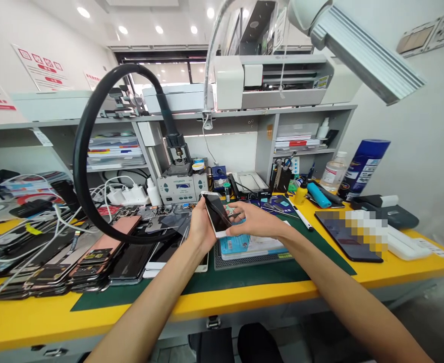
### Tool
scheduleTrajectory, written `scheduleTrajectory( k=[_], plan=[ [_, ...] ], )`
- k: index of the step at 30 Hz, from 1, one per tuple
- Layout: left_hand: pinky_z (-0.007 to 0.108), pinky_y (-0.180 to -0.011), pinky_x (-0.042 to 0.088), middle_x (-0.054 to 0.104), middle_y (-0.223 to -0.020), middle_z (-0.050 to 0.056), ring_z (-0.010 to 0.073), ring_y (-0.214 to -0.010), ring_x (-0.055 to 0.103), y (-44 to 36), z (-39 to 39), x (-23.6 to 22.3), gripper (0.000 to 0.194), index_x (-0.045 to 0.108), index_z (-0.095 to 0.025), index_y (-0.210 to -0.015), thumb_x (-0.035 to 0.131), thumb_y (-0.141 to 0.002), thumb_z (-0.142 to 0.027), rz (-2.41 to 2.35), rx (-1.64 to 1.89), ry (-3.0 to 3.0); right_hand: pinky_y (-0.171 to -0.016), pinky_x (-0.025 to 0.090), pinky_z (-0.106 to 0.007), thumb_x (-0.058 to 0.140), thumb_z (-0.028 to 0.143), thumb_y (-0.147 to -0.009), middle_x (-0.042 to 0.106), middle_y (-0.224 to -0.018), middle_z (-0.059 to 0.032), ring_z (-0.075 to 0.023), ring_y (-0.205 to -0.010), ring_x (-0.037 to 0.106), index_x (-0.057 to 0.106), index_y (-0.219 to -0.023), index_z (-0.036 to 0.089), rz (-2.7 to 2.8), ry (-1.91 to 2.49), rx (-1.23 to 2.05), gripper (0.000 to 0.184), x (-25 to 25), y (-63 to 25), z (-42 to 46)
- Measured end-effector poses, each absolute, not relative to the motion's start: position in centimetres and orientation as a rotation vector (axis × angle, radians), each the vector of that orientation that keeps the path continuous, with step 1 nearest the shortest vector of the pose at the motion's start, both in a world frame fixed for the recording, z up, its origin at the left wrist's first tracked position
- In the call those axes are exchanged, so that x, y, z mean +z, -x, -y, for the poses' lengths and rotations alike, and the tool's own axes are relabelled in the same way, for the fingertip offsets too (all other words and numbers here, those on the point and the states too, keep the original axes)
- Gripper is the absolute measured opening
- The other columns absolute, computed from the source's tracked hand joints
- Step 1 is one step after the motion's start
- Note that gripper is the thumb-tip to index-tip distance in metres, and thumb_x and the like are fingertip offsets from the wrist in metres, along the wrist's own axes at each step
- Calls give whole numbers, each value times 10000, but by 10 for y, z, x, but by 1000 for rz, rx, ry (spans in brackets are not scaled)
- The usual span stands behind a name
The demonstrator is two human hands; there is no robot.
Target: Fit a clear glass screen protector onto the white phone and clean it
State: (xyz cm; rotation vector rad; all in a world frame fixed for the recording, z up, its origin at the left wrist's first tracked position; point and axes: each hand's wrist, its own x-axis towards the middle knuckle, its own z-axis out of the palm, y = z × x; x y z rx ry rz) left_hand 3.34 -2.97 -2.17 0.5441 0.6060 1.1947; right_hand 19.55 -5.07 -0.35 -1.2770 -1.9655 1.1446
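Note:
A white-framed smartphone (215, 214) with a dark screen is held tilted above the middle of the bench. My left hand (200, 227) is closed around its left side and back. At the phone's right edge is my right hand (248, 220), with the thumb near the lower corner and the other fingers curled beside the screen. Whether a thin film or small tool is also between those fingers, I cannot tell. Below the hands, a blue and white packet (235, 244) lies on a grey perforated mat (229, 263).
Stacked phones and phone parts (93, 257) crowd the left. A thick black hose (80, 146) arches from the hot-air station (182, 187). On the right lie a dark tablet (343, 239), a blue spray can (364, 169) and a clear bottle (333, 171). A lamp (369, 53) hangs overhead.

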Motion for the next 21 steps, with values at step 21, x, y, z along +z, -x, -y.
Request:
scheduleTrajectory(
  k=[21],
  plan=[
    [387,-714,615,709,-897,132,233,-760,724,-40,38,-20,302,521,-108,-1169,381,-902,-92,-847,1298,-351,-753,561,-296,813,244,-633,561,-1364,-179,-242,-1042,647,490,-1401,137,1476,978,1361,840,5,-225,39]
  ],
)
